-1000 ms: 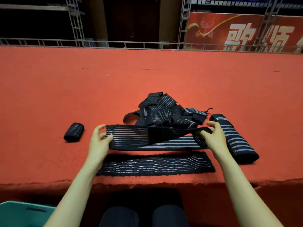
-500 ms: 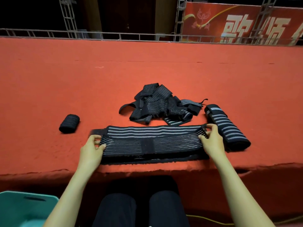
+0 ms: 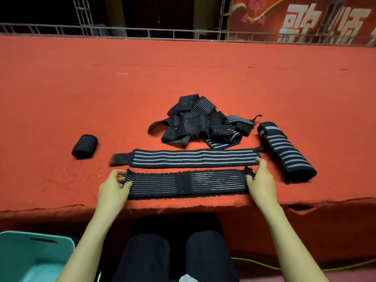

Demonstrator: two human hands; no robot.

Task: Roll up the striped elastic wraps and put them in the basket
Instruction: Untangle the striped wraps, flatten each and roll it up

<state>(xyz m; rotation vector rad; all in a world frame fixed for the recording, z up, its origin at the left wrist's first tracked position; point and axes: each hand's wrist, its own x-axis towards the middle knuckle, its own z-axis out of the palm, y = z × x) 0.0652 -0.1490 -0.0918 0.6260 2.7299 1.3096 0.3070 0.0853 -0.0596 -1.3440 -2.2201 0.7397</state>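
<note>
Wrap (image 3: 189,183) drawn nearer — hands (image 3: 114,188) (image 3: 262,185) pinch ends

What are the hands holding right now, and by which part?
The flat black elastic wrap with thin grey stripes, nearest the red table edge: the left hand pinches its left end, the right hand its right end.

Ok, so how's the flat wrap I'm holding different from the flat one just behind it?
The held wrap has many thin stripes; the far wrap has fewer, broader ones. The held wrap is pinched at its ends by the left hand and right hand; the far wrap is not gripped. Both are black, unrolled and lie crosswise.
</note>
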